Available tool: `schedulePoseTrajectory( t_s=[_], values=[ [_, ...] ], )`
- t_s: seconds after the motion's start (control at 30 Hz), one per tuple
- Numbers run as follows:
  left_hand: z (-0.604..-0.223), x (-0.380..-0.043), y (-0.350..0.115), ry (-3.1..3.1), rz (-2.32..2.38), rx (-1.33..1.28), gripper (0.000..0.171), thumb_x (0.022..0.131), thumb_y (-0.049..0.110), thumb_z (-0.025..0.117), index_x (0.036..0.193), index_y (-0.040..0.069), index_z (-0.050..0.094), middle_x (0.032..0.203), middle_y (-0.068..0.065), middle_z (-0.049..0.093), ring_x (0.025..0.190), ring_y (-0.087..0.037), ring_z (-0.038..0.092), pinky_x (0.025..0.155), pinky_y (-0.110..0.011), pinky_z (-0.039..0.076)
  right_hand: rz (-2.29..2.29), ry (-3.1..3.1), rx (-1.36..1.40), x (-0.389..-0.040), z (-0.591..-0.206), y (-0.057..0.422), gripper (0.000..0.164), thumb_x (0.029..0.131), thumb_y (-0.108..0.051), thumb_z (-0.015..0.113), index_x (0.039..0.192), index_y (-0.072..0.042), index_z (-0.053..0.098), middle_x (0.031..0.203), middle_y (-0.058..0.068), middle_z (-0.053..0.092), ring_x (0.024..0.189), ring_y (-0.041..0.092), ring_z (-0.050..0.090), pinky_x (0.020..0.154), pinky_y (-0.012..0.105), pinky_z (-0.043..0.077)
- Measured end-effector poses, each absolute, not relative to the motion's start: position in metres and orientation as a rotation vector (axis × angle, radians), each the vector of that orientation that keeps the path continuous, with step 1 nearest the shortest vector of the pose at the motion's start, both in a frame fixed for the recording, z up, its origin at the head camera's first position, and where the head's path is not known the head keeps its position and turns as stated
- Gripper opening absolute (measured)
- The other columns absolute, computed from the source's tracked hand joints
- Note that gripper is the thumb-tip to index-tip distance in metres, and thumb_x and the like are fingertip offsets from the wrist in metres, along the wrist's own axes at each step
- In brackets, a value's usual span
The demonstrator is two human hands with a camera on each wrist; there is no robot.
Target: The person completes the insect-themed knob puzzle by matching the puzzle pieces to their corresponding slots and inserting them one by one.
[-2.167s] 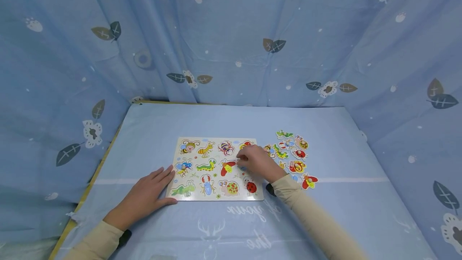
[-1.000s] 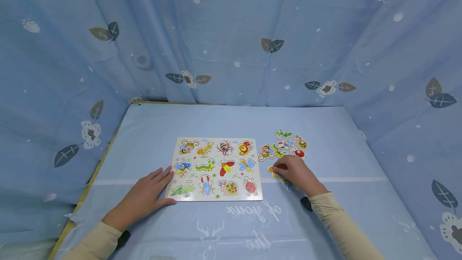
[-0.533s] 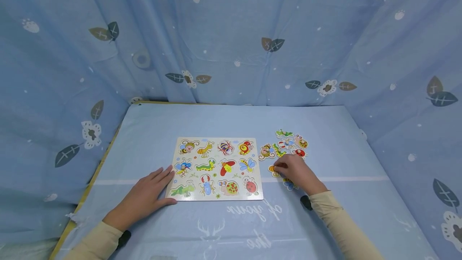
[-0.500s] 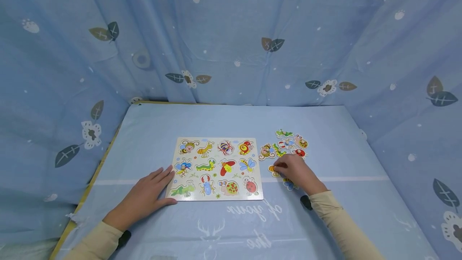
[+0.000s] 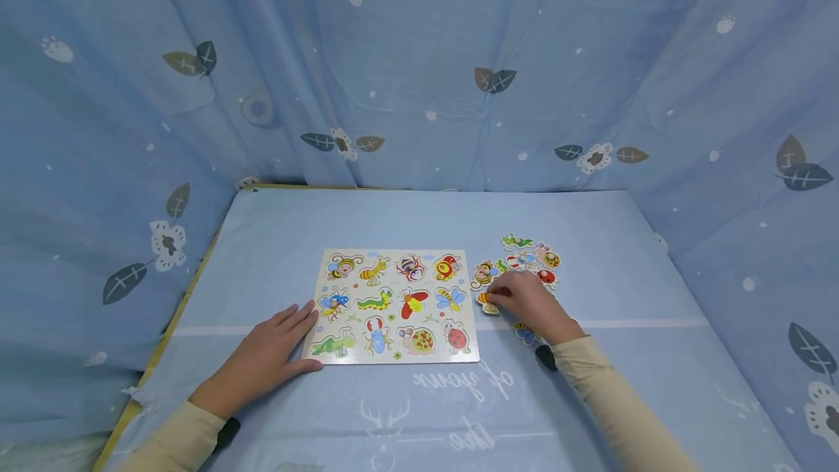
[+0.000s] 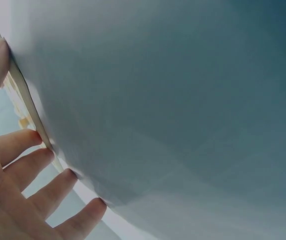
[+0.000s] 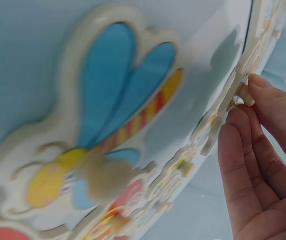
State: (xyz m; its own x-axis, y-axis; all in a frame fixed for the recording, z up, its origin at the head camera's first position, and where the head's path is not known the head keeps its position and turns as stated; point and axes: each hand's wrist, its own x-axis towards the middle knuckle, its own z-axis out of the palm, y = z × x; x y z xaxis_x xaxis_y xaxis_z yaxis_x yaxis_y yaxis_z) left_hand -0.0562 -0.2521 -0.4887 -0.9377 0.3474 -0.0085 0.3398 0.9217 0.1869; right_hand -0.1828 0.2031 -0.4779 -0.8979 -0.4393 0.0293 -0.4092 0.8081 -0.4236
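A wooden insect puzzle board (image 5: 393, 319) lies on the table. My left hand (image 5: 265, 355) rests at its left edge with fingers spread; in the left wrist view the fingertips (image 6: 45, 155) touch the board's edge. My right hand (image 5: 534, 304) is just right of the board. Its thumb and fingers pinch an orange-striped puzzle piece (image 5: 486, 304) by the knob. In the right wrist view that piece (image 7: 220, 122) is tilted and seen nearly edge-on, with its small wooden knob (image 7: 246, 95) between thumb and fingers. Part of its picture is hidden by the fingers.
Several loose knobbed pieces lie right of the board, among them a bee (image 5: 484, 274), a grasshopper (image 5: 517, 241), a snail (image 5: 548, 256) and a ladybug (image 5: 546, 277). A blue-winged dragonfly piece (image 5: 526, 333) lies by the right wrist. Blue curtains (image 5: 419, 93) surround the table.
My right hand has gone from over the board to the loose pieces, gripped the striped piece, and shifted left with it toward the board. My left hand stays put.
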Motion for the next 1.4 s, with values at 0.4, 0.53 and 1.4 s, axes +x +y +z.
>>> schedulePoseTrajectory(
  t_s=[0.4,0.53,1.4],
  values=[
    [-0.486,-0.055,-0.249,3.025,0.269,0.494,0.090,0.085,0.060,0.076,0.152,0.006,0.052,0.161,-0.013,0.048,0.145,-0.044,0.047,0.107,-0.062,0.048,-0.680,2.913,-0.811,-0.193,-0.472,0.177,0.004,0.089,-0.018,0.083,0.092,-0.015,0.083,0.085,-0.006,0.076,0.074,0.003,0.064,0.069,0.024,0.056],
    [-0.485,-0.055,-0.248,3.020,0.264,0.492,0.090,0.085,0.060,0.076,0.152,0.005,0.052,0.161,-0.013,0.048,0.144,-0.044,0.048,0.108,-0.062,0.048,-0.677,2.891,-0.797,-0.195,-0.470,0.169,0.006,0.090,-0.018,0.082,0.094,-0.015,0.083,0.088,-0.005,0.075,0.076,0.003,0.064,0.070,0.023,0.056],
    [-0.485,-0.055,-0.248,3.021,0.259,0.490,0.090,0.085,0.060,0.076,0.152,0.006,0.052,0.161,-0.012,0.047,0.145,-0.043,0.048,0.109,-0.062,0.048,-0.709,2.818,-0.874,-0.210,-0.457,0.114,0.006,0.093,-0.020,0.080,0.097,-0.016,0.082,0.092,-0.004,0.075,0.079,0.004,0.066,0.072,0.023,0.057]
  ],
)
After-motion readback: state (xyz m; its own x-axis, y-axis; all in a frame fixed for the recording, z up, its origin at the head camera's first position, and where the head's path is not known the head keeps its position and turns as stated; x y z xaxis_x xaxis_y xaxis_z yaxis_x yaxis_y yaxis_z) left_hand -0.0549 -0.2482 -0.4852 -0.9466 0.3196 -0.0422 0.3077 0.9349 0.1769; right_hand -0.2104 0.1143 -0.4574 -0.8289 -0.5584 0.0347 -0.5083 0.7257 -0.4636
